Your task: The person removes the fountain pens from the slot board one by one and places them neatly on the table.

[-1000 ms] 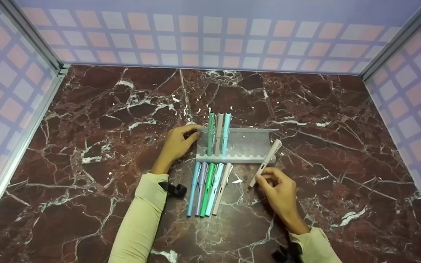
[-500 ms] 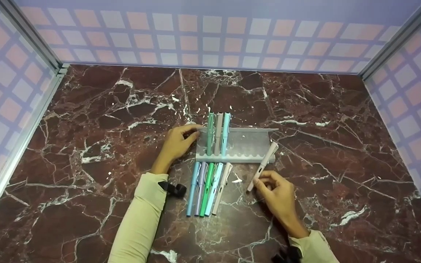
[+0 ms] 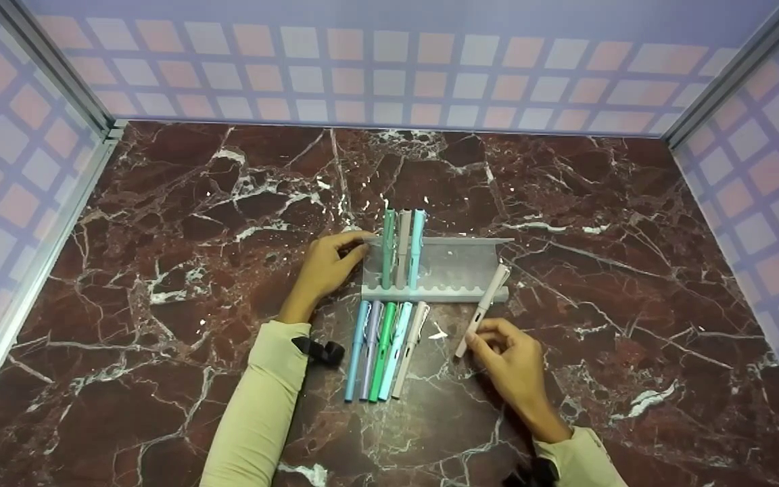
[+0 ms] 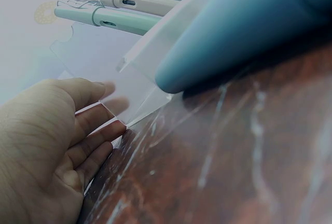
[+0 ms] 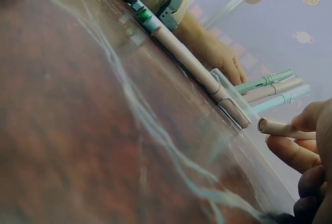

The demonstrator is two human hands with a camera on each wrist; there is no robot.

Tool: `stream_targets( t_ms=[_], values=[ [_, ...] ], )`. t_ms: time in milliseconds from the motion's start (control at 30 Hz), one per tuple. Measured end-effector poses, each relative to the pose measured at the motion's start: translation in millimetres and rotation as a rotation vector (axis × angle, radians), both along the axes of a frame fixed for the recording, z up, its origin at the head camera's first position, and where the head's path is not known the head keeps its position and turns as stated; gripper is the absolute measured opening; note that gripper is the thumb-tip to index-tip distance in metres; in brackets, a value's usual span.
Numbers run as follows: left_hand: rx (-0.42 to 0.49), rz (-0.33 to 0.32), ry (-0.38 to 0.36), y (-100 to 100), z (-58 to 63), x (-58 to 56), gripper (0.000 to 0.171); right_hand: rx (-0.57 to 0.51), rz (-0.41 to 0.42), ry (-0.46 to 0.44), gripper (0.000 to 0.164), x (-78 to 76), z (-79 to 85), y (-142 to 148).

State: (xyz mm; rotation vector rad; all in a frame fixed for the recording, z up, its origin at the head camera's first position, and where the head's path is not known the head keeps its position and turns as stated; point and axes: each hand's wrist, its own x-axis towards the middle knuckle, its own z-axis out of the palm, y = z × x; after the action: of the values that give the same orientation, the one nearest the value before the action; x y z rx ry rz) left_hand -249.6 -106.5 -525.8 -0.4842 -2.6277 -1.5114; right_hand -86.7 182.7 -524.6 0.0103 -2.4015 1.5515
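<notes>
slightly, the pale pen (image 3: 483, 308) pinched by the right hand (image 3: 514, 352) has shifted leftward and toward the near edge of the worktop (image 3: 599, 223), beside the near right corner of the clear rack (image 3: 457, 295), apparently outside its slots, while the left hand (image 3: 325, 267) holds the rack's left edge.
</notes>
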Motion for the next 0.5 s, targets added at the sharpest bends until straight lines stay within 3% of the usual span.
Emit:
stream_targets(
  t_ms=[500],
  values=[
    [0.01, 0.0, 0.01, 0.1, 0.1, 0.4, 0.022, 0.085, 0.027, -0.045, 0.008, 9.7, -0.6, -7.7]
  ],
)
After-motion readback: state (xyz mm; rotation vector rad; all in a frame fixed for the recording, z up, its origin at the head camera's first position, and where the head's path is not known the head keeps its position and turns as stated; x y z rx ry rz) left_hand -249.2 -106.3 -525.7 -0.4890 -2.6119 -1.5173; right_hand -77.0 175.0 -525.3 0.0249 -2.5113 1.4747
